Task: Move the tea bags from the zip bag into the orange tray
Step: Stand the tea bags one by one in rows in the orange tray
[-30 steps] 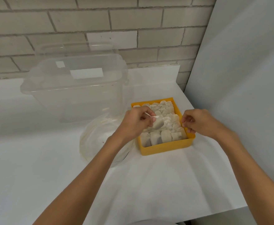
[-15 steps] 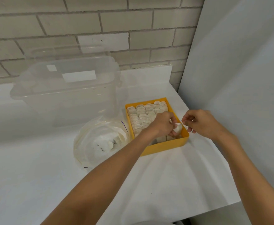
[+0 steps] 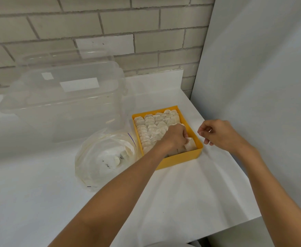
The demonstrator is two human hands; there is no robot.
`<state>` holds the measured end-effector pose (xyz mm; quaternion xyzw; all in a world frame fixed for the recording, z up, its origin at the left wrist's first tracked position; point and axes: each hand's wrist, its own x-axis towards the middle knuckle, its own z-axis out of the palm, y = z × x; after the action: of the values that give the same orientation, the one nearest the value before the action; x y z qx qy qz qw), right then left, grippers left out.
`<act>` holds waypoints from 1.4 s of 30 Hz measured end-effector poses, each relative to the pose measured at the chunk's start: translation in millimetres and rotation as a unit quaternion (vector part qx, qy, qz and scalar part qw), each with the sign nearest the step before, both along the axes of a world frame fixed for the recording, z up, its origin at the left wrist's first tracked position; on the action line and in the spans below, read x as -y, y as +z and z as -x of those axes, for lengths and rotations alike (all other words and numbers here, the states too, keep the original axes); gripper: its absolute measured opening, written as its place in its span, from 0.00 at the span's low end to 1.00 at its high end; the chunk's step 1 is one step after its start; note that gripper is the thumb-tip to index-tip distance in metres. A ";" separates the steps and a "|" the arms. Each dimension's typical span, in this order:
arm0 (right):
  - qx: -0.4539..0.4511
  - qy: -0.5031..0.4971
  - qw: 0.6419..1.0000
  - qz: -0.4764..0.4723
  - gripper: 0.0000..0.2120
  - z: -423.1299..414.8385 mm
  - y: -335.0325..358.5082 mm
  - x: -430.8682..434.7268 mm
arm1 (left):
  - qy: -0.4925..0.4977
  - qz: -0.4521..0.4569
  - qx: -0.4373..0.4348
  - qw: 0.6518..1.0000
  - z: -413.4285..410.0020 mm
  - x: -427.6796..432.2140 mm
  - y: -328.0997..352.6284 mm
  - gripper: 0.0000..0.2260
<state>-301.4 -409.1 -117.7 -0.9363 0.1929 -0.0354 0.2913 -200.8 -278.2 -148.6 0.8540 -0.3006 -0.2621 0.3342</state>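
The orange tray [image 3: 181, 159] sits on the white table, packed with rows of white tea bags [image 3: 151, 125]. My left hand [image 3: 175, 138] reaches across into the tray's near right corner, its fingers closed on a tea bag [image 3: 190, 144] that it presses down there. My right hand [image 3: 217, 134] hovers just right of the tray with its fingers curled and nothing visible in them. The clear zip bag [image 3: 107, 157] lies left of the tray, mouth up, with a few tea bags [image 3: 117, 160] left inside.
A large clear plastic storage box [image 3: 66, 104] stands behind the zip bag against the brick wall. A white panel [image 3: 262, 86] closes off the right side. The table's front edge [image 3: 235, 227] runs near my right forearm.
My left hand carried a tea bag from the middle of the tray to its near right corner and lowered it in. My right hand stayed beside the tray.
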 end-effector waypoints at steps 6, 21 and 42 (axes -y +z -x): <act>0.006 0.011 1.000 0.015 0.08 -2.0 -1.3 -3.4 | 0.007 -0.033 0.125 0.992 2.7 0.9 -4.0 0.03; 0.023 0.026 0.999 -0.010 0.10 -7.9 8.7 -21.6 | 0.067 0.048 0.170 0.982 -20.0 -41.4 13.5 0.06; 0.000 0.287 0.956 -0.058 0.12 -89.3 -7.6 -184.5 | 0.160 -0.042 0.056 0.985 -24.4 -223.1 -16.5 0.12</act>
<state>-212.1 -224.6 -125.4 -0.9338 -0.0821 0.0606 0.3430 -176.4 -55.1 -165.1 0.9176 -0.1673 -0.1689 0.3184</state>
